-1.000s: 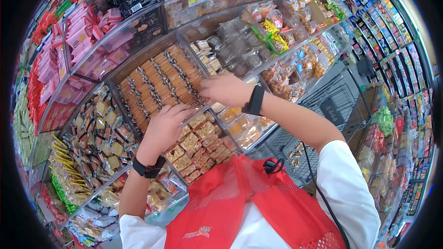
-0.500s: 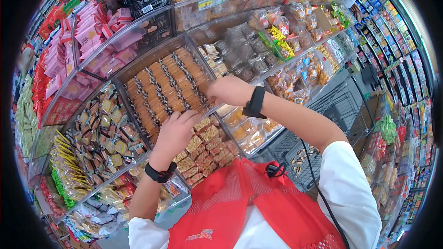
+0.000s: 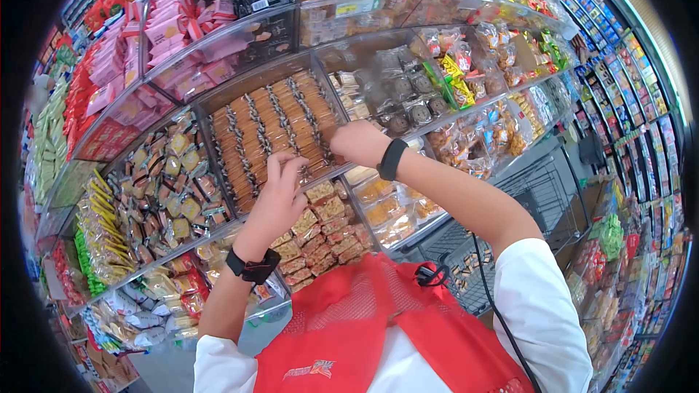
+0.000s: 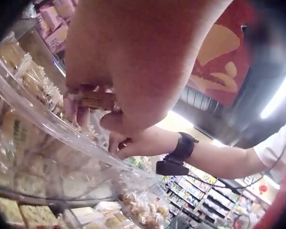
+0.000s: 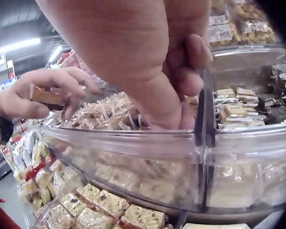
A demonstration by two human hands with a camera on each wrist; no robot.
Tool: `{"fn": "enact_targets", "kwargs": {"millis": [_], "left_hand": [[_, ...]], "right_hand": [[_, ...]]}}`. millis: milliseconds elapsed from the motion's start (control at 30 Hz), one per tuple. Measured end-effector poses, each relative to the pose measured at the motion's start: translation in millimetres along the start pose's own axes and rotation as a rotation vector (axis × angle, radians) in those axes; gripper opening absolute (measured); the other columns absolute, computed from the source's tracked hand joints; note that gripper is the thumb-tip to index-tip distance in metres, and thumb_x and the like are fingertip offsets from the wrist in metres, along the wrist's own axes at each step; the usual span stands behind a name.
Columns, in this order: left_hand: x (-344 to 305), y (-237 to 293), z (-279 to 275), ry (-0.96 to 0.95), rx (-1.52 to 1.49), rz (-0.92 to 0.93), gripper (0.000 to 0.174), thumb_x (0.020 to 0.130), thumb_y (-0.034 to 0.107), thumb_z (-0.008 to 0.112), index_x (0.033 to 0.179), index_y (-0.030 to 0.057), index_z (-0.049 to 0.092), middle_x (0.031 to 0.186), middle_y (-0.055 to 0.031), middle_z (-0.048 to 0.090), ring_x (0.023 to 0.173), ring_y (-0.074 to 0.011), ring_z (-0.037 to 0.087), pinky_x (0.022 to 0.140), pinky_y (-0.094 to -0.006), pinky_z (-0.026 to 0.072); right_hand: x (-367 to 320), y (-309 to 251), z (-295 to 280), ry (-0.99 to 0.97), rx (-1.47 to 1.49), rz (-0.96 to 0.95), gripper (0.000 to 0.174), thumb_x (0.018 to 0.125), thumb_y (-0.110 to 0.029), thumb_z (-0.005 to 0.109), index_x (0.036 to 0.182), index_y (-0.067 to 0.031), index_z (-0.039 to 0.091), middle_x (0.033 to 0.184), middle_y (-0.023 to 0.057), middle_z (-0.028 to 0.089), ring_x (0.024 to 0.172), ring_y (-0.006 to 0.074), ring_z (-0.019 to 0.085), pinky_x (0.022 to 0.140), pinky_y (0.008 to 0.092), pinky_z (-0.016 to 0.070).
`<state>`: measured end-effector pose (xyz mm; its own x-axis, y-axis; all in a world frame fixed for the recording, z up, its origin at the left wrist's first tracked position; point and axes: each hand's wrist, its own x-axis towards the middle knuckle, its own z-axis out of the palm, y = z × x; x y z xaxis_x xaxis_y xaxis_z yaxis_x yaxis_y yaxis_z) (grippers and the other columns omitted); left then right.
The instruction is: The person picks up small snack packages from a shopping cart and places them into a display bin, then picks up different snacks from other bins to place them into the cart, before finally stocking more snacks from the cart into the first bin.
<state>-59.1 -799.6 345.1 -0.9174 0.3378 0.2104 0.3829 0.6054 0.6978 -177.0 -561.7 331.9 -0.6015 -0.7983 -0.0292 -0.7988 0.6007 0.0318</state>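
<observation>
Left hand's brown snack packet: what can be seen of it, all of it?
The small brown snack packet looks oblong, with a glossy surface like clear film; any print is too small to read. The left hand holds it between thumb and curled fingers, which cover part of it. It is raised near the front edge of the bin of wrapped brown snacks, and the head view hides it behind the hand.

The bare left hand (image 3: 275, 204), earlier laid low over the rows of slim brown wrapped snacks (image 3: 271, 127), now has its fingers lifted and bent. The bare right hand's (image 3: 360, 144) fingers, previously reaching out, now curl downward.
</observation>
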Motion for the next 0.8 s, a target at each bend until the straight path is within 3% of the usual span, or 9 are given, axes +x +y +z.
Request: {"fn": "enact_targets", "kwargs": {"millis": [133, 167, 267, 333, 433, 500, 600, 700, 800], "left_hand": [[-4.0, -15.3, 13.9, 0.123, -0.853, -0.329, 0.034, 0.094, -0.009, 0.056, 0.125, 0.0042, 0.052, 0.123, -0.0095, 0.058, 0.107, -0.0177, 0.064, 0.09, -0.0321, 0.051], [-4.7, -16.9, 12.3, 0.155, -0.985, -0.338, 0.032, 0.095, -0.009, 0.056, 0.125, 0.004, 0.052, 0.123, -0.011, 0.059, 0.109, -0.0197, 0.064, 0.095, -0.0349, 0.051], [-14.1, -7.3, 9.7, 0.309, -1.356, -0.339, 0.025, 0.103, -0.003, 0.057, 0.127, 0.0018, 0.054, 0.124, -0.0144, 0.065, 0.115, -0.0243, 0.065, 0.105, -0.0421, 0.0539], [-16.6, -3.4, 12.3, 0.391, -1.39, -0.318, 0.029, 0.103, -0.001, 0.058, 0.132, 0.001, 0.054, 0.127, -0.014, 0.066, 0.116, -0.0245, 0.066, 0.105, -0.0414, 0.0549], [-20.9, 1.5, 11.9, 0.451, -1.404, -0.342, 0.035, 0.103, 0.001, 0.061, 0.138, 0.0006, 0.055, 0.127, -0.0122, 0.067, 0.114, -0.0215, 0.068, 0.103, -0.0379, 0.0557], [-24.5, 4.0, 9.5, 0.473, -1.405, -0.378, 0.04, 0.103, 0.002, 0.062, 0.142, 0.0005, 0.055, 0.127, -0.0106, 0.068, 0.111, -0.0184, 0.069, 0.101, -0.0347, 0.0559], [-31.5, -15.9, -2.1, 0.372, -0.616, -0.338, 0.042, 0.097, 0.003, 0.071, 0.138, 0.0013, 0.062, 0.129, -0.0087, 0.069, 0.107, -0.014, 0.069, 0.094, -0.0308, 0.0567], [-30.4, -13.5, -20.7, 0.369, -0.363, -0.33, 0.044, 0.093, 0.004, 0.075, 0.136, 0.0031, 0.064, 0.121, -0.0065, 0.073, 0.101, -0.0121, 0.069, 0.09, -0.0293, 0.0564], [-27.2, -14.8, -14.9, 0.392, -0.577, -0.342, 0.041, 0.097, 0.01, 0.075, 0.135, -0.0022, 0.063, 0.116, -0.0091, 0.075, 0.101, -0.0132, 0.069, 0.089, -0.0294, 0.0564]], "right_hand": [[-8.0, -12.3, -7.0, -0.011, -0.064, 0.051, 0.009, 0.081, -0.014, 0.069, 0.08, -0.0124, 0.077, 0.085, 0.0126, 0.076, 0.083, 0.0315, 0.076, 0.072, 0.0433, 0.059], [-12.9, -17.7, -16.6, 0.069, 0.092, 0.062, 0.011, 0.086, -0.014, 0.069, 0.089, -0.0085, 0.078, 0.087, 0.014, 0.076, 0.086, 0.0338, 0.075, 0.077, 0.0437, 0.0583], [-21.8, -49.8, -34.7, 0.314, 0.909, 0.134, 0.023, 0.097, -0.015, 0.069, 0.116, -0.0017, 0.069, 0.091, 0.012, 0.072, 0.084, 0.0235, 0.072, 0.076, 0.0362, 0.0572], [-23.6, -73.4, -33.9, 0.333, 1.225, 0.153, 0.034, 0.1, -0.016, 0.07, 0.13, -0.0012, 0.064, 0.094, 0.0093, 0.07, 0.083, 0.0193, 0.069, 0.077, 0.0343, 0.0563], [-16.8, -95.5, -42.2, 0.307, 1.206, 0.119, 0.041, 0.099, -0.015, 0.072, 0.135, -0.0023, 0.057, 0.1, 0.006, 0.068, 0.085, 0.0149, 0.066, 0.078, 0.0329, 0.0557], [-5.5, -99.5, -44.6, 0.322, 1.201, 0.198, 0.029, 0.096, -0.012, 0.074, 0.121, -0.0025, 0.062, 0.094, 0.0057, 0.068, 0.084, 0.0126, 0.065, 0.076, 0.031, 0.0543], [12.0, -92.7, -31.3, 0.404, 1.242, 0.179, 0.02, 0.093, -0.014, 0.077, 0.104, -0.0031, 0.064, 0.083, 0.0035, 0.067, 0.077, 0.0115, 0.063, 0.07, 0.0311, 0.0525], [10.0, -90.7, -42.2, 0.351, 1.067, 0.195, 0.023, 0.092, -0.015, 0.078, 0.104, -0.0035, 0.063, 0.078, 0.0036, 0.065, 0.071, 0.0132, 0.062, 0.067, 0.0322, 0.0518], [13.3, -101.6, -38.3, 0.491, 0.794, 0.257, 0.027, 0.089, -0.017, 0.079, 0.107, -0.0048, 0.063, 0.08, 0.011, 0.066, 0.071, 0.0257, 0.068, 0.065, 0.0371, 0.0532]]}}
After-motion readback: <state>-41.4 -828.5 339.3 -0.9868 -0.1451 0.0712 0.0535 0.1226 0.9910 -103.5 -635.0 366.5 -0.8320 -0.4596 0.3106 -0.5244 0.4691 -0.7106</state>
